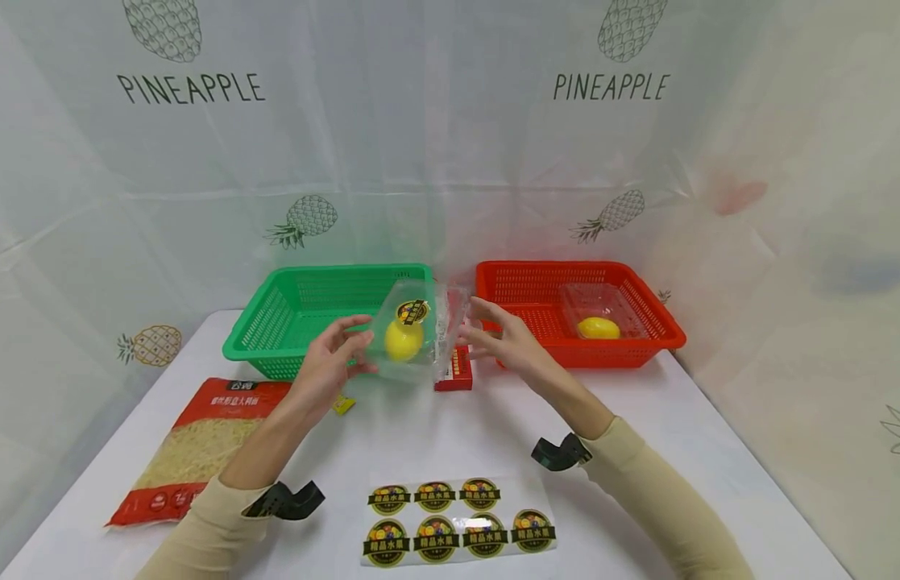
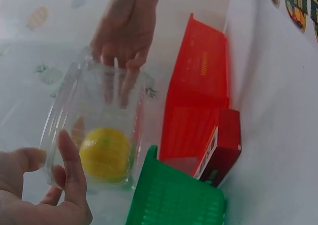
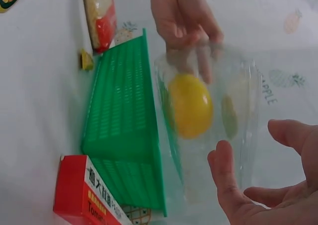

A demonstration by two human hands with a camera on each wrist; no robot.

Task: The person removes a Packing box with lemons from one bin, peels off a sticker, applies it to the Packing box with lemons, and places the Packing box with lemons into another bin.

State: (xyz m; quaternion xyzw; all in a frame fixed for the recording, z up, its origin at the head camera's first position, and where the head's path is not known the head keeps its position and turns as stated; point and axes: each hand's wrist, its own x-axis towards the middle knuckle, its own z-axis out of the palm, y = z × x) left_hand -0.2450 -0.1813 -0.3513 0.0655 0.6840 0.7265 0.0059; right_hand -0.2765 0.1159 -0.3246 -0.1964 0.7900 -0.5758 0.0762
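A clear box (image 1: 429,348) containing a yellow fruit (image 1: 404,341) is being pinched at nine o'clock by the left hand (image 1: 332,350), the right hand (image 1: 504,338) being held, fingers spread, at three.

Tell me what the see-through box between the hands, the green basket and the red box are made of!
See-through box: looks like thin, shiny plastic; the yellow fruit shows through. Green basket: seems stiff, moulded plastic, with neat rows of holes. Red box: probably printed cardboard, with flat sides and straight edges.
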